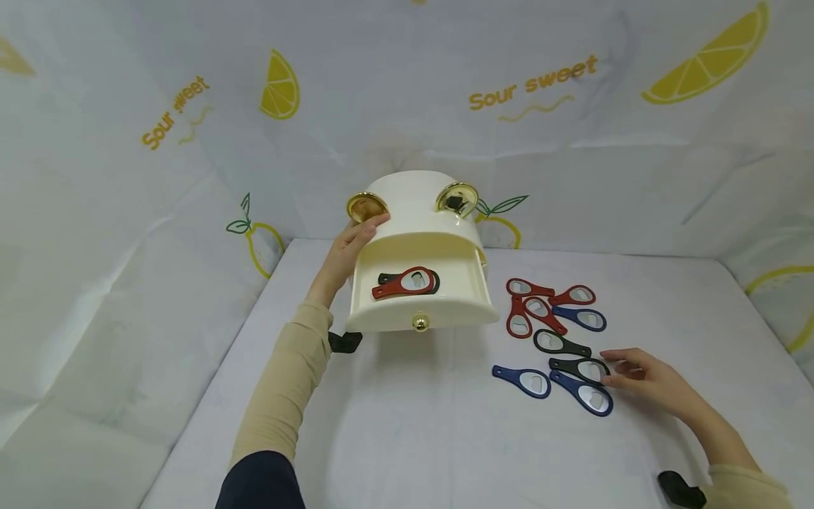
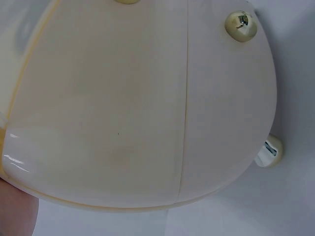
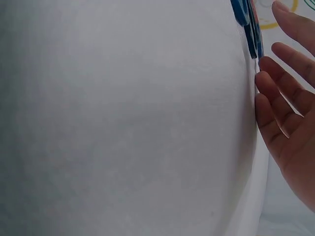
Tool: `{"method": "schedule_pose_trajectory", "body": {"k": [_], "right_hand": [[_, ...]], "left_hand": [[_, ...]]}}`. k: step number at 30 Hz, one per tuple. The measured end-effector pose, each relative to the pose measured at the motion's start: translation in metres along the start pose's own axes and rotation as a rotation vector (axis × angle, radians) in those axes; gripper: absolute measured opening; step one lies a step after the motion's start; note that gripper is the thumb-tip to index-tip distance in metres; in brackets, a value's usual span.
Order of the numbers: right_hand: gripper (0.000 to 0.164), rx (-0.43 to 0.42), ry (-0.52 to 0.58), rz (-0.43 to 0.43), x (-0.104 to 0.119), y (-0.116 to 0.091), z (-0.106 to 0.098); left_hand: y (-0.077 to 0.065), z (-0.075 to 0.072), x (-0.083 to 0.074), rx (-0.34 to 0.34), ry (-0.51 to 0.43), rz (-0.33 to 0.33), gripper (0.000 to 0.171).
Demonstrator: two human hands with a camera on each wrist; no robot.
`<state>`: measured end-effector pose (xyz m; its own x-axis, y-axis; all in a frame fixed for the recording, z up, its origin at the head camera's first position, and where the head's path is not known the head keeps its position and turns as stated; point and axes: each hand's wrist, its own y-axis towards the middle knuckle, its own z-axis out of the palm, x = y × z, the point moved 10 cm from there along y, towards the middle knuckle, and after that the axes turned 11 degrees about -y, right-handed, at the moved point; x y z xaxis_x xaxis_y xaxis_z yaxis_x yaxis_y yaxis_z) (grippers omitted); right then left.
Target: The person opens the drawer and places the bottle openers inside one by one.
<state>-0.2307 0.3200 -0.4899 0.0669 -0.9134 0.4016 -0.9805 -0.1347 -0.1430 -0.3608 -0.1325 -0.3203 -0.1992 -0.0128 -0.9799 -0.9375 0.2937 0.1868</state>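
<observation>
A cream storage box (image 1: 416,205) with two gold discs on top has its drawer (image 1: 362,311) pulled out, with a gold knob on the front. My left hand (image 1: 343,254) holds the box's left side, thumb just below the left disc; its other fingers are mostly hidden. Inside the drawer, a red magnifying glass (image 1: 400,284) lies over a black one (image 1: 389,278). At right, my right hand (image 1: 649,382) hovers low by a black magnifying glass (image 1: 575,366), thumb and index finger apart around its lens end. A blue magnifying glass (image 1: 588,396) lies beside it.
Several red magnifying glasses (image 1: 534,290) lie right of the box near a blue one (image 1: 581,318). Another black one (image 1: 559,345) and a blue one (image 1: 521,380) lie nearer. Behind stands a lemon-printed cloth (image 1: 381,85). In the left wrist view, the cream box surface (image 2: 123,98) fills the frame.
</observation>
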Motion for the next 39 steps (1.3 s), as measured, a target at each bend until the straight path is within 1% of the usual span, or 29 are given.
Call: {"method": "schedule_pose_trajectory", "body": {"k": [7, 12, 14, 21, 29, 33, 39], "right_hand": [[0.051, -0.01, -0.039, -0.042, 0.004, -0.002, 0.005], [0.054, -0.035, -0.084, -0.07, 0.008, 0.002, 0.007], [0.055, -0.033, -0.091, -0.076, 0.009, 0.004, 0.008], [0.061, 0.003, -0.082, -0.048, 0.01, 0.007, 0.011], [0.061, 0.028, -0.059, -0.043, 0.011, 0.01, 0.012], [0.062, 0.024, -0.06, -0.045, 0.011, 0.011, 0.01], [0.06, 0.004, -0.065, -0.037, 0.006, 0.011, 0.007]], "left_hand": [[0.001, 0.004, 0.003, 0.011, -0.011, -0.008, 0.038], [0.001, 0.003, 0.004, 0.008, -0.001, -0.009, 0.039], [0.001, 0.002, 0.004, 0.007, 0.003, -0.009, 0.039], [0.0, 0.001, 0.005, 0.007, -0.008, -0.005, 0.039], [-0.001, 0.0, 0.003, 0.001, -0.008, -0.007, 0.039], [-0.001, -0.001, 0.002, -0.005, -0.003, -0.003, 0.039], [0.001, 0.0, -0.001, -0.003, -0.02, 0.005, 0.038]]}}
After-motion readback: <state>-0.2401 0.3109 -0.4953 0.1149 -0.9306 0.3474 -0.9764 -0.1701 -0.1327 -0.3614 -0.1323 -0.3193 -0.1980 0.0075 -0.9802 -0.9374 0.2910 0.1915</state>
